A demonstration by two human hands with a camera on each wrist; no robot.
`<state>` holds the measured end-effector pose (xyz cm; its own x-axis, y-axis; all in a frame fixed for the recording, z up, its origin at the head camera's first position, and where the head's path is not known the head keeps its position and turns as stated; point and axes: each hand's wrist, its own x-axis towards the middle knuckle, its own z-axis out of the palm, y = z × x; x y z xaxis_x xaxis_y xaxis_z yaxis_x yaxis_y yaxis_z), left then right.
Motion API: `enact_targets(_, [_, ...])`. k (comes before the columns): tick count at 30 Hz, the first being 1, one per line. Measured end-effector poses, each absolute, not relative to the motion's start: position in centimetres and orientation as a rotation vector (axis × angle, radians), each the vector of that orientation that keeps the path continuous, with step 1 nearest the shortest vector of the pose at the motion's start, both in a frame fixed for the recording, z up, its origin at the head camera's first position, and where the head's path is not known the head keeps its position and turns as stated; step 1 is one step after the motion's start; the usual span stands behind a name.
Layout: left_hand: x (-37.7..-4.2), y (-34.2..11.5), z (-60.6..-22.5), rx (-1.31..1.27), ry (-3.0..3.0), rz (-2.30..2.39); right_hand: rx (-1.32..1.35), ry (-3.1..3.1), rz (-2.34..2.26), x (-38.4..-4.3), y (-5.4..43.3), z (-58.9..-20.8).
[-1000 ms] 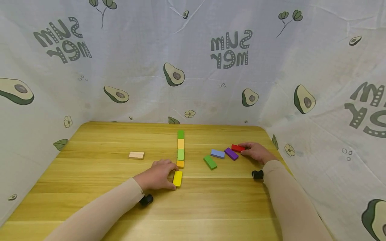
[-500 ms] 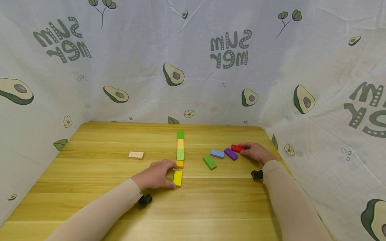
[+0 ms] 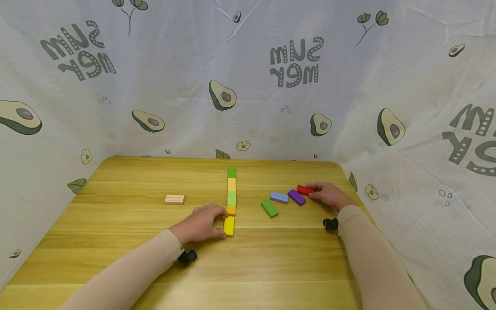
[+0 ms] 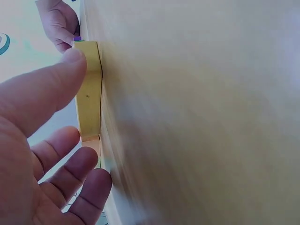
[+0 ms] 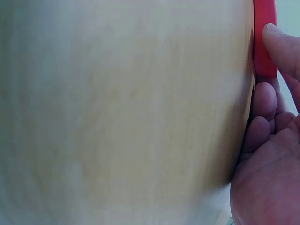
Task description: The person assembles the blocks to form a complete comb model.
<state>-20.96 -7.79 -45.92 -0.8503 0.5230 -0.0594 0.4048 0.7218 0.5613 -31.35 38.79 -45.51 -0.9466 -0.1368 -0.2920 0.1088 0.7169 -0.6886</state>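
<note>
My left hand (image 3: 202, 223) pinches a yellow block (image 3: 229, 226) between thumb and index finger, one at each end, as the left wrist view shows too. The block lies flat at the near end of a straight row, right at an orange block (image 3: 230, 210). Beyond that come a light green block (image 3: 231, 198), a pale orange block (image 3: 231, 184) and a dark green block (image 3: 231, 172). On the right, my right hand (image 3: 327, 195) holds the end of a red block (image 3: 305, 190) on the table, thumb on one side and fingers on the other.
Left of the row lies a pale wooden piece (image 3: 175, 199) with lengthwise lines. Between the row and my right hand are a green block (image 3: 269, 208), a blue block (image 3: 279, 197) and a purple block (image 3: 296, 197). A patterned cloth (image 3: 255, 120) encloses the wooden table (image 3: 263, 271).
My left hand has slid the yellow block away from me, closing the gap to the orange block. The right hand and red block have stayed in place.
</note>
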Motion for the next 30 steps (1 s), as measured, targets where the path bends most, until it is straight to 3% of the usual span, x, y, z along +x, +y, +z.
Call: enact_targets(30, [-21.19,-7.10,-46.24,0.756,2.730,0.815,-0.021,2.579,-1.089,-31.46,39.13,-45.60])
